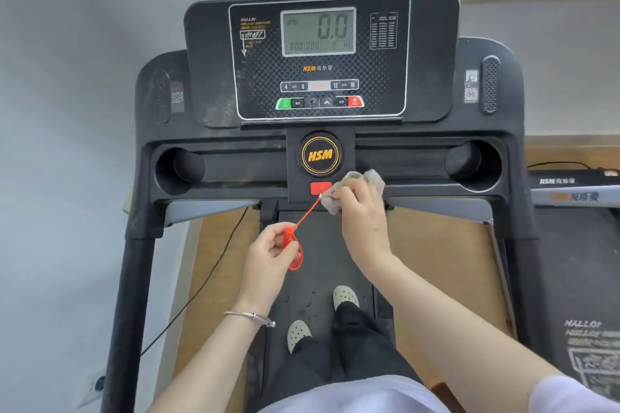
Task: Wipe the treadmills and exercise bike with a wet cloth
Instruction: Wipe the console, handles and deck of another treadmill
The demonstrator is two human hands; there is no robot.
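I look down on a black treadmill [496, 131] from above, standing on its belt [315, 278]. My right hand [360, 211] grips a bunched grey cloth [365, 179] against the console's lower edge, just right of the red key [320, 188]. My left hand [268, 250] pinches the key's red cord [295, 246], stretched taut below it. The display [318, 31] reads 0.0. A second treadmill [577, 198] stands to the right.

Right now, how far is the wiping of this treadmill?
Early. The console still shows dusty smears, so nothing looks finished. The right hand presses the cloth beside the red safety key; the left hand holds its cord aside. The second treadmill remains.
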